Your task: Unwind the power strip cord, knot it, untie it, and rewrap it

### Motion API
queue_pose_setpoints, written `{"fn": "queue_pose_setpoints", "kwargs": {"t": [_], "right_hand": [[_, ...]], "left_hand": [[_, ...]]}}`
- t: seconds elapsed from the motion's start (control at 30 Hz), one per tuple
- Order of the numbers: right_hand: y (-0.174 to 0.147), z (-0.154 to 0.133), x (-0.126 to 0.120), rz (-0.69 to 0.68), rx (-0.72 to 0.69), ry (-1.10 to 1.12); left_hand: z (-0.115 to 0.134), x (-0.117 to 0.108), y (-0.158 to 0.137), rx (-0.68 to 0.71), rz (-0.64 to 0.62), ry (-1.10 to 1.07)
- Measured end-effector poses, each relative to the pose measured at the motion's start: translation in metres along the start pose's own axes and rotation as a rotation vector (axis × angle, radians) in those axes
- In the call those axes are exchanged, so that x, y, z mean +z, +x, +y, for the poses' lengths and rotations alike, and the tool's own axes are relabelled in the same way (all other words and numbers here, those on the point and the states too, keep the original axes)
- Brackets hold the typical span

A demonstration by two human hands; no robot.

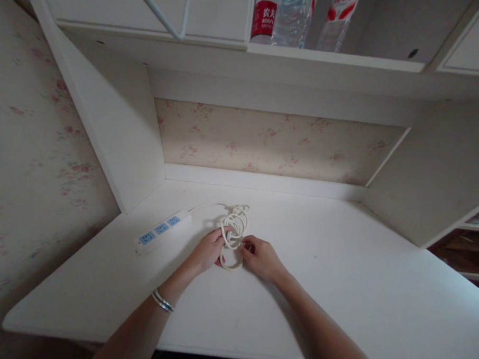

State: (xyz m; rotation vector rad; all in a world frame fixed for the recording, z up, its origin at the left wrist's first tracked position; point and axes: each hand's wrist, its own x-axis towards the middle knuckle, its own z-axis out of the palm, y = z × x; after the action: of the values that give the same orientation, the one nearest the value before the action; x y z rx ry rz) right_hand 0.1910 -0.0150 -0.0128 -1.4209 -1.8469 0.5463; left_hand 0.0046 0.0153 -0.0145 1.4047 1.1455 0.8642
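Observation:
A white power strip (pixel 162 230) with blue socket faces lies on the left part of the white desk. From its far end runs a white cord (pixel 236 220), gathered into loose, tangled loops near the desk's middle. My left hand (pixel 211 248) grips the loops from the left, with its fingers partly hidden behind the cord. On the other side, my right hand (pixel 261 255) pinches the cord between thumb and fingers. One loop hangs down between both hands, toward me. The plug cannot be made out clearly.
The white desk (pixel 331 281) has side panels left and right. Above it, an overhead shelf (pixel 337 60) holds several plastic bottles (pixel 291 16). A pale bar (pixel 165 18) juts down at upper left. Floral wallpaper (pixel 261 139) covers the back. The desk's front edge lies close to me.

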Motion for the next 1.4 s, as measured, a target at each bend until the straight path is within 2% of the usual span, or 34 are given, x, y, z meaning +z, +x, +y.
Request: {"fn": "queue_pose_setpoints", "kwargs": {"t": [0.2,0.33,0.53,0.67,0.77,0.87,0.93,1.0,1.1,1.23,1.3,1.4], "right_hand": [[0.002,0.006,0.001,0.056,0.022,0.059],[0.005,0.010,0.000,0.112,0.081,0.157],[0.012,0.018,0.002,0.181,0.180,0.319],[0.015,0.022,0.002,0.193,0.214,0.446],[0.016,0.018,0.000,0.157,0.217,0.663],[0.013,0.008,-0.004,0.074,0.210,0.869],[0.010,0.002,-0.006,-0.009,0.223,0.936],[0.007,-0.001,-0.006,-0.109,0.232,0.970],[0.003,-0.002,-0.003,-0.196,0.266,0.940],[0.002,-0.001,0.001,-0.140,0.437,0.866],[0.003,-0.003,0.002,-0.139,0.496,0.929],[0.004,-0.005,0.001,-0.233,0.484,0.964]], "left_hand": [[0.009,0.000,-0.006,0.029,-0.045,0.121],[0.009,-0.001,-0.008,0.091,0.019,0.204],[0.013,-0.005,-0.008,0.287,0.091,0.342],[0.016,-0.008,-0.006,0.249,0.156,0.272],[0.017,-0.011,-0.005,0.161,0.174,0.096],[0.018,-0.015,-0.005,0.054,0.101,-0.205],[0.019,-0.016,-0.006,-0.022,0.038,-0.396],[0.019,-0.016,-0.006,-0.059,0.034,-0.492],[0.017,-0.015,-0.005,-0.040,0.100,-0.470],[0.015,-0.016,-0.002,0.021,0.185,-0.371],[0.015,-0.017,-0.001,0.045,0.200,-0.342],[0.017,-0.017,-0.002,0.057,0.177,-0.340]]}}
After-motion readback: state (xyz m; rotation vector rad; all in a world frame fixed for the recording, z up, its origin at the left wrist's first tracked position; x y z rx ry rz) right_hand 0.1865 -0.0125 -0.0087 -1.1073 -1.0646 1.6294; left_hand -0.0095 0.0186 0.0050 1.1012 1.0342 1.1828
